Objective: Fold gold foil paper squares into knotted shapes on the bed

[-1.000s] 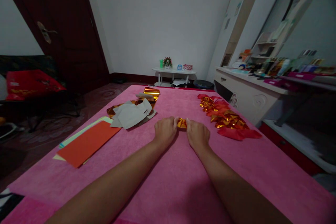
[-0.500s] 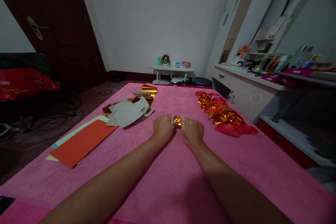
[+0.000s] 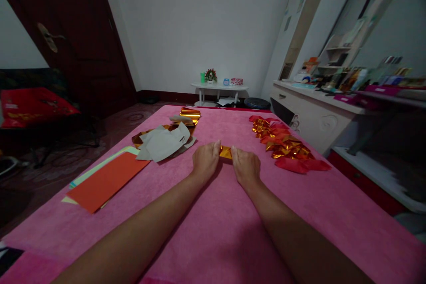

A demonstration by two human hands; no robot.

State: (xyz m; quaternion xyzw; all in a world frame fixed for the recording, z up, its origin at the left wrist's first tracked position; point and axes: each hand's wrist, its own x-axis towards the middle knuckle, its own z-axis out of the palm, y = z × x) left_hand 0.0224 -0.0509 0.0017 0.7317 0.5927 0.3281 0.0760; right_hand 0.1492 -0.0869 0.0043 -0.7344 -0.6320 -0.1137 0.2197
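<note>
The left hand (image 3: 205, 159) and right hand (image 3: 246, 164), slightly apart, grip opposite ends of a folded gold foil piece (image 3: 226, 152) over the pink cloth (image 3: 213, 222), with crumpled red-and-gold pieces (image 3: 290, 147) to the right.

The left hand (image 3: 206, 159) and the right hand (image 3: 246, 165) are bare and smooth in outline. The left forearm (image 3: 156, 213) and the right forearm (image 3: 286, 224) are likewise uncovered, narrow toward the hands and broader nearer the camera. Finer detail is too small to make out.
</note>
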